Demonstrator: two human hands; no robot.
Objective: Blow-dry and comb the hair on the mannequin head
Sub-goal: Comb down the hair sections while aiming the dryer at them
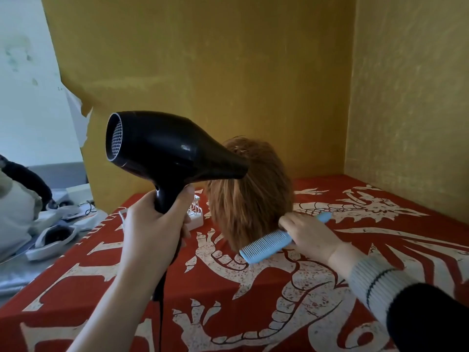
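A mannequin head with reddish-brown hair point(250, 196) stands on the red patterned cloth point(228, 301), its back toward me. My left hand point(154, 232) grips the handle of a black hair dryer point(167, 151), whose nozzle points right at the upper hair. My right hand point(309, 235) holds a light blue comb point(269, 243) by its handle, the teeth at the lower ends of the hair on the right side. The dryer's black cord hangs down below my left hand.
A small white holder point(195, 214) stands left of the mannequin, behind my left hand. Yellow walls point(228, 72) enclose the back and right. White shoes point(54, 237) and clutter lie on the grey floor at the left.
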